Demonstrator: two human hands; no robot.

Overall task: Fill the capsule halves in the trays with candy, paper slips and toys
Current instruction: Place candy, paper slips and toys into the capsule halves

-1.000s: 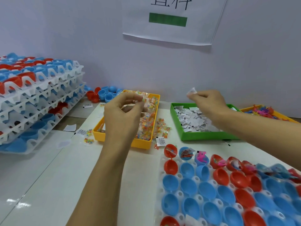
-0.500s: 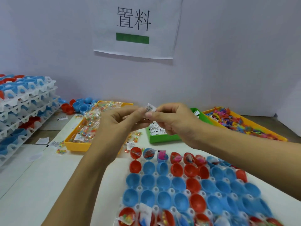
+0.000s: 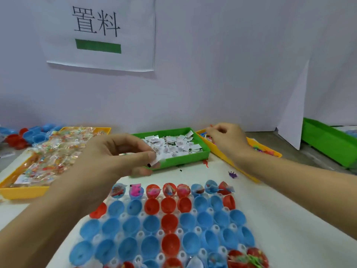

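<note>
My left hand (image 3: 116, 151) is pinching a paper slip (image 3: 156, 161) just above the green tray (image 3: 185, 159). My right hand (image 3: 226, 138) is curled into the toy tray (image 3: 222, 153); can't tell if it's grabbed anything. The capsule halves (image 3: 168, 223) sit on the bench in front of the trays.

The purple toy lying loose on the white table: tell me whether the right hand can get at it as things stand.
Probably yes. The purple toy lies in the open beside the right forearm, nothing covering it. But the right hand is curled in the yellow toy tray; whether it holds anything is unclear.
</note>
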